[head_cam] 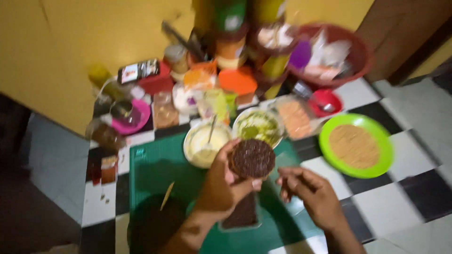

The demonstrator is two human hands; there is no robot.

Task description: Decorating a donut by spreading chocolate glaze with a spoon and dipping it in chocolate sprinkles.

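A: Where's the dark round biscuit (252,158)?

B: In the left hand (225,181), lifted above the green cutting mat (155,169). Fingers and thumb close on its lower rim, and its ridged face is turned up toward the camera. From the middle of that hand, the biscuit sits at about one o'clock.

A: And the right hand (313,190)?

B: It's at about four o'clock from the biscuit, near it but not touching. The fingers are curled loosely inward. The picture is blurred, so I cannot tell whether they pinch something small or hold nothing.

A: What lies under the hands?

B: A clear tray of more dark biscuits (243,214), at six o'clock from the held one, resting on the mat. A thin wooden stick (166,195) lies on the mat over at eight o'clock.

A: And beyond the biscuit?

B: Two bowls just behind it. A bowl of pale cream (205,141) with a spoon handle standing in it is at ten o'clock. A bowl of green cream (258,126) is at twelve o'clock. Its near rim is partly hidden by the biscuit.

A: Anything off to the side?

B: A bright green plate (379,160) holding a tan round disc, at three o'clock, well apart on the black-and-white chequered floor (400,207). A small red bowl (325,102) sits at about one o'clock, with a big red basin (360,56) of packets beyond it. Jars and tubs crowd the back against the yellow wall (70,47).
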